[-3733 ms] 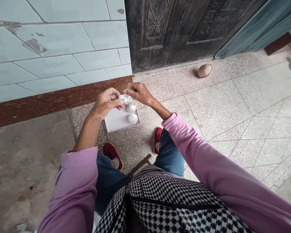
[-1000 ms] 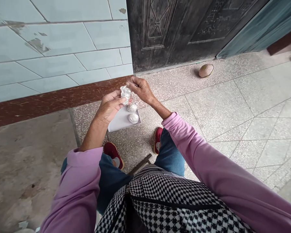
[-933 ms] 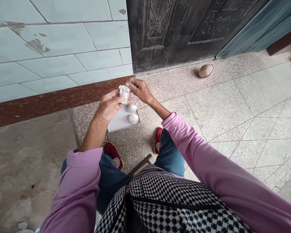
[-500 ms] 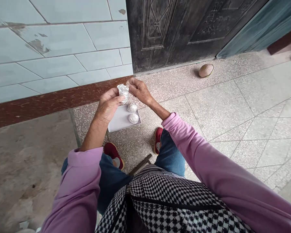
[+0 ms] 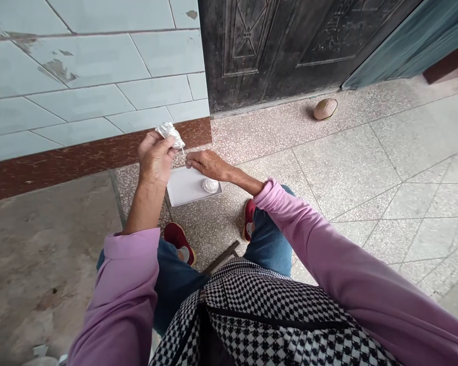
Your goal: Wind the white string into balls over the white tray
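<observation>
Held up over the tray's left back corner, a crumpled, shiny white bundle (image 5: 171,135) is pinched between the thumb and fingers of my left hand (image 5: 155,155). Whether it is foil or wound thread I cannot tell. A short white strand (image 5: 183,151) runs from its lower end toward my right hand (image 5: 209,165), whose fingers are pinched closed at the strand's end. Below lies a shallow white tray (image 5: 185,198) on the floor. One silvery-white ball (image 5: 210,185) with a ridged surface sits near its right edge. My right hand covers the tray's back right corner.
A tiled wall (image 5: 87,58) with a brown skirting stands ahead, beside a dark panelled door (image 5: 275,56). On the speckled floor by the door rests a pinkish-brown rounded object (image 5: 325,109). My red shoes (image 5: 179,241) flank the tray's near side.
My left hand has carried the bundle left, away from my right hand. My right hand has come down and left over the tray, and now hides the back ball.
</observation>
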Demonstrator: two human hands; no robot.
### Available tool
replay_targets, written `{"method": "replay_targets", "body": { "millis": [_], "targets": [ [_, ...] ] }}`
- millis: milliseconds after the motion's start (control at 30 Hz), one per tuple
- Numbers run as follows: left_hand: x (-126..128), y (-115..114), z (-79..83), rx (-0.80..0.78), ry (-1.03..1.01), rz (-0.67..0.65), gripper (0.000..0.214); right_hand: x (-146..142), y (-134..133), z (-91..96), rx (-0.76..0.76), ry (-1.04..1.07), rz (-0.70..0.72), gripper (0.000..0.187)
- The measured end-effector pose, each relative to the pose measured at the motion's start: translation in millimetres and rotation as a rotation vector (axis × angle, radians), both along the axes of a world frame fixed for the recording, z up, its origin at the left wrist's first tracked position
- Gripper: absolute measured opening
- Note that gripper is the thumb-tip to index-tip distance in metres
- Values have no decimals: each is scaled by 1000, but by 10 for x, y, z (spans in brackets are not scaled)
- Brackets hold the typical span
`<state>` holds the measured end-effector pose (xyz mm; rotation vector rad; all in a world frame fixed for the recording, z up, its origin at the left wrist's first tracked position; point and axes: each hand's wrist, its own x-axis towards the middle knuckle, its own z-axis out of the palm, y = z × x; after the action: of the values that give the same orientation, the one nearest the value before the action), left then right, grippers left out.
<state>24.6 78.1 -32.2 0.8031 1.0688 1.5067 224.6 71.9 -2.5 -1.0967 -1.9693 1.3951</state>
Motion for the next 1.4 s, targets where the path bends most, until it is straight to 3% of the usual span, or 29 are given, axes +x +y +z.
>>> {"method": "replay_targets", "body": {
  "millis": [133, 300, 433, 533, 700, 867, 1000, 1200, 1400],
  "targets": [
    [1, -5, -13, -35, 172, 23, 42, 85, 9, 86, 35, 77, 113, 48],
    [65, -145, 80, -43, 315, -155, 32, 283, 243, 212, 64, 195, -56, 69],
    [115, -273, 221, -80, 175, -368, 29, 358, 412, 125, 115, 244, -166, 79],
    [149, -312, 284, -88, 46, -415, 33, 340, 482, -9, 137, 269, -197, 79],
    [169, -244, 249, -57, -68, -298, 33, 241, 458, -119, 127, 242, -185, 69],
    [112, -101, 114, -26, -111, -125, 34, 120, 290, -79, 135, 62, -57, 50],
    [53, -45, 8, 2, -52, 14, 41, 34, 111, -18, 79, -34, -20, 52],
    [103, -64, -45, -38, 26, 91, 48, 7, -81, 178, 15, -82, 156, 49],
    [61, -45, -89, -166, -89, 105, 33, 91, -85, 353, 6, -102, 207, 53]
  ]
}}
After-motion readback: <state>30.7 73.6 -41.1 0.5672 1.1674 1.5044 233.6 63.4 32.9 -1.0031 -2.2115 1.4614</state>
